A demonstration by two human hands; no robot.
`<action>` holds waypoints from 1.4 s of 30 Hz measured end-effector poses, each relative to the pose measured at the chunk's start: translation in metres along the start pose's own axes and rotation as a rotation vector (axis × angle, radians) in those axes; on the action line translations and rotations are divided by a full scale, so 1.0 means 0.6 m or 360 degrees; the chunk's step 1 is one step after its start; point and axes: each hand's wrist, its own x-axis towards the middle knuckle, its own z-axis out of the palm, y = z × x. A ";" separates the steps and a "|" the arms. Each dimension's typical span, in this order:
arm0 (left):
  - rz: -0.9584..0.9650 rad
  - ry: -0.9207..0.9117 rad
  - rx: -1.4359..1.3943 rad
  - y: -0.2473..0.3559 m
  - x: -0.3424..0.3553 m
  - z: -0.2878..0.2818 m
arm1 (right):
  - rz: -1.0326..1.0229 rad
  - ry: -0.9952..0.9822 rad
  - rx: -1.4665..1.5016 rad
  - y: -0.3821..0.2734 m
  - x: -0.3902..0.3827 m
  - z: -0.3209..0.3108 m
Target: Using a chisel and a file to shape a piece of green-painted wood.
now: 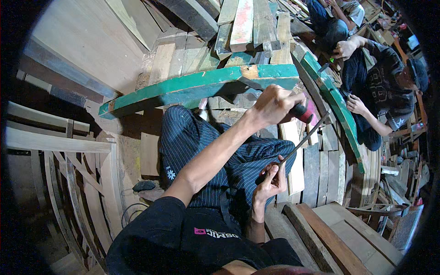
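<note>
My left hand point(275, 105) is closed around a scraper with a red-and-black handle point(302, 113). Its flat dark blade point(250, 83) reaches the green-painted timber point(183, 85), beside a patch of bare wood near the right end. This long timber lies across in front of my knees. Lower down, near my right knee, my right hand point(270, 181) has its fingers closed on a long, thin, dark metal strip point(312, 132). The strip slants up to the right, passing just below the scraper's handle; its exact kind is unclear.
At right a seated person point(389, 87) holds a green-handled tool point(331, 60) over another green timber point(334, 101). Another person point(341, 18) sits behind. Stacked boards point(243, 23) lie ahead; wooden frames point(59, 140) stand at left. Loose planks point(321, 233) lie at lower right.
</note>
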 end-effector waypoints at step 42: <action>-0.0088 -0.0055 -0.0077 0.008 0.018 -0.018 | -0.0069 0.0170 0.0039 0.010 0.002 -0.004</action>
